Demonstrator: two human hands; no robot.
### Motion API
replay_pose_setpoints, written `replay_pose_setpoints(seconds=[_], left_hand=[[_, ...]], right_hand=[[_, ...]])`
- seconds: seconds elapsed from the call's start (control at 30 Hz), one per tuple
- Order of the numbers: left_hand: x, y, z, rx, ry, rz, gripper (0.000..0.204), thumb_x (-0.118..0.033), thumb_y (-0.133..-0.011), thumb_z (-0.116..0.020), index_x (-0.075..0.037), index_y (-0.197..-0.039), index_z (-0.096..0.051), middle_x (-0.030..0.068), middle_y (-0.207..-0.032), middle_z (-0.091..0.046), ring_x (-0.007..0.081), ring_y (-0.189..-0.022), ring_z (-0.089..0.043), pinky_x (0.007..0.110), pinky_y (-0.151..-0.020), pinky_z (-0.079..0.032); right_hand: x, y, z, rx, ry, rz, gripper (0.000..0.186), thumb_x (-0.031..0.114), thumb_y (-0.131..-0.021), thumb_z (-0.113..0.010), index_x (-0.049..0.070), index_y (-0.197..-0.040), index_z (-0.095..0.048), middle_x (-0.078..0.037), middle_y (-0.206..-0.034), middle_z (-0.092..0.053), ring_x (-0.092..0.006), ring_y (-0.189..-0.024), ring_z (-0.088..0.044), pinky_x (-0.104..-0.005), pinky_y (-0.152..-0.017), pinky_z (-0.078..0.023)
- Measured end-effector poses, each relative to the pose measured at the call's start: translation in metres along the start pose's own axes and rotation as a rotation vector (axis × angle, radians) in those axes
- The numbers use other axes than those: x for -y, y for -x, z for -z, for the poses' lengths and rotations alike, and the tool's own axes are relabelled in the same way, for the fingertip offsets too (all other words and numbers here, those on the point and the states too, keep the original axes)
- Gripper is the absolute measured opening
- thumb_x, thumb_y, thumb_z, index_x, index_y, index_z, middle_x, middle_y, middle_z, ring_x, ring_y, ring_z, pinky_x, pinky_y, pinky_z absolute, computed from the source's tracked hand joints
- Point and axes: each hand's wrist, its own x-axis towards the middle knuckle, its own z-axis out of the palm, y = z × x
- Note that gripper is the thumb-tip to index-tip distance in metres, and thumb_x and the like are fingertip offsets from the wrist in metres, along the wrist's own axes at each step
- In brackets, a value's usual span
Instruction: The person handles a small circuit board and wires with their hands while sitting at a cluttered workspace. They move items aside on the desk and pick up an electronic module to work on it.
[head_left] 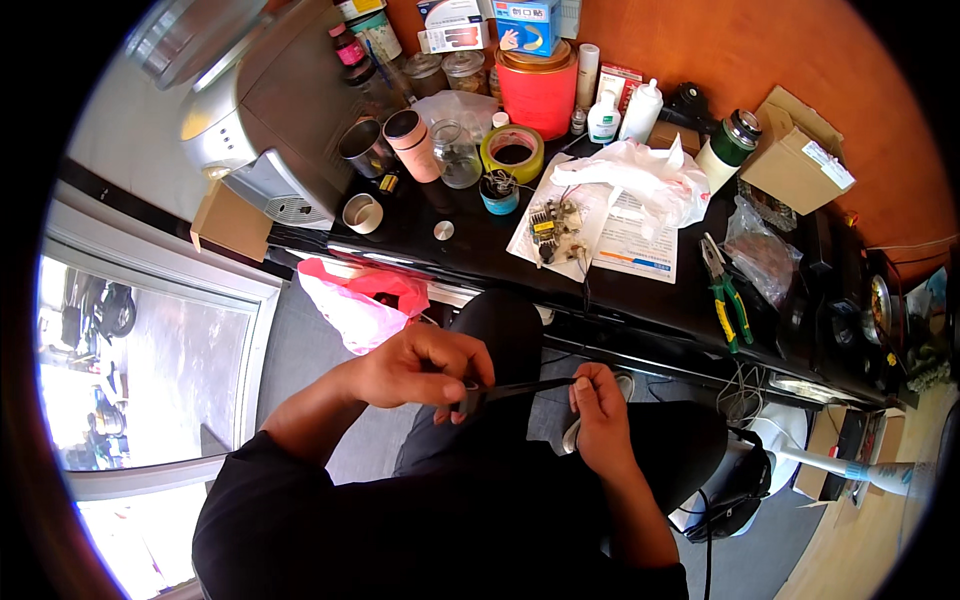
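Nearest the camera, above the person's lap in dark trousers, both hands hold one thin black strip point(520, 387) stretched between them. The left hand point(425, 368) is curled shut around a small dark roll or tool at the strip's left end; what exactly that dark piece is cannot be told. The right hand point(598, 408) pinches the strip's right end between thumb and fingers, the rest of its fingers folded in. Just beyond the hands, a pink plastic bag point(362, 300) hangs below the edge of the black tabletop point(470, 255). On the tabletop, near the edge, a small circuit board point(553, 228) with loose wires lies on printed paper point(628, 240), and green-and-yellow pliers point(726, 295) lie to the right. Farther back sit a roll of yellow tape point(512, 153), a glass jar point(455, 155), a crumpled white plastic bag point(640, 180) and a red round tin point(538, 92) against the orange wall.
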Motion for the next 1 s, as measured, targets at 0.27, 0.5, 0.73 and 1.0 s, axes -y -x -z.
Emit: replay_pose_setpoints(seconds=[0.27,0.5,0.73,1.0], left_hand=[[0.004,-0.010,0.004,-0.133,-0.077,0.148,0.029,-0.022,-0.098,-0.057,0.002,-0.082,-0.061,0.0104,-0.085,-0.063,0.0127,-0.067,-0.063,0.024,-0.056,-0.048],[0.003,-0.019,-0.013,-0.039,-0.337,0.088,0.038,-0.026,-0.098,-0.052,0.004,-0.077,-0.061,0.0112,-0.074,-0.063,0.0127,-0.060,-0.059,0.028,-0.056,-0.043],[-0.023,-0.027,-0.013,0.008,-0.287,0.294,0.027,-0.024,-0.102,-0.051,0.001,-0.094,-0.056,0.0048,-0.081,-0.059,0.0093,-0.061,-0.060,0.022,-0.053,-0.045],[-0.011,-0.027,-0.019,-0.146,-0.019,0.178,0.027,-0.031,-0.104,-0.046,-0.004,-0.106,-0.040,0.0082,-0.095,-0.053,0.0156,-0.065,-0.062,0.025,-0.050,-0.049]], right_hand=[[-0.004,0.002,0.019,0.055,-0.102,-0.192,0.015,0.013,-0.101,-0.050,0.003,-0.108,-0.058,-0.003,-0.089,-0.058,-0.0105,-0.083,-0.055,-0.0243,-0.078,-0.045],[-0.003,-0.005,0.027,-0.192,-0.423,-0.043,0.028,-0.001,-0.089,-0.048,0.001,-0.113,-0.064,-0.012,-0.110,-0.068,-0.0210,-0.109,-0.064,-0.0334,-0.093,-0.050],[0.033,-0.010,-0.009,-0.010,-0.164,0.276,0.027,0.006,-0.091,-0.054,0.002,-0.117,-0.063,-0.008,-0.106,-0.066,-0.0181,-0.101,-0.060,-0.0288,-0.092,-0.043],[0.054,-0.007,-0.030,0.243,0.057,0.319,0.025,0.014,-0.096,-0.064,0.004,-0.118,-0.060,-0.001,-0.093,-0.059,-0.0039,-0.067,-0.049,-0.0210,-0.061,-0.040]])
